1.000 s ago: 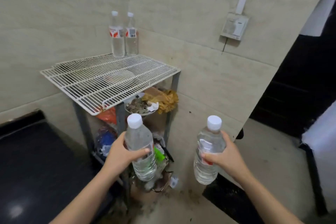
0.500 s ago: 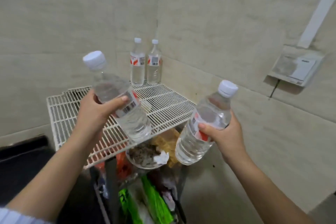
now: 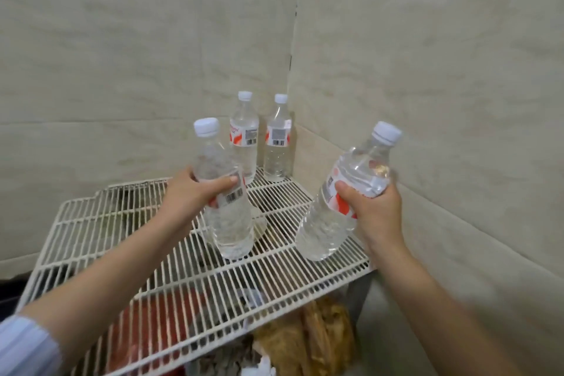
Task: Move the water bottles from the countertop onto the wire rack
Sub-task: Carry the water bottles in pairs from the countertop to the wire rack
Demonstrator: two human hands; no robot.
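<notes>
My left hand (image 3: 192, 195) grips a clear water bottle (image 3: 224, 207) with a white cap around its label, nearly upright, its base at the white wire rack (image 3: 128, 241). In my right hand (image 3: 372, 210) is a second water bottle (image 3: 338, 210), tilted with its cap to the upper right and its base just above the rack's right edge. Two more capped bottles, one on the left (image 3: 244, 137) and one on the right (image 3: 277, 140), stand upright side by side in the rack's far corner against the walls.
Beige tiled walls (image 3: 427, 85) meet in a corner right behind the rack. Under the rack lie red (image 3: 158, 323) and yellow-brown (image 3: 320, 333) bags and clutter. A dark countertop edge (image 3: 9, 290) shows at the far left.
Both hands have carried their bottles up and forward over the rack. The left bottle has come upright and down to the wires; the right one now hangs above the right edge.
</notes>
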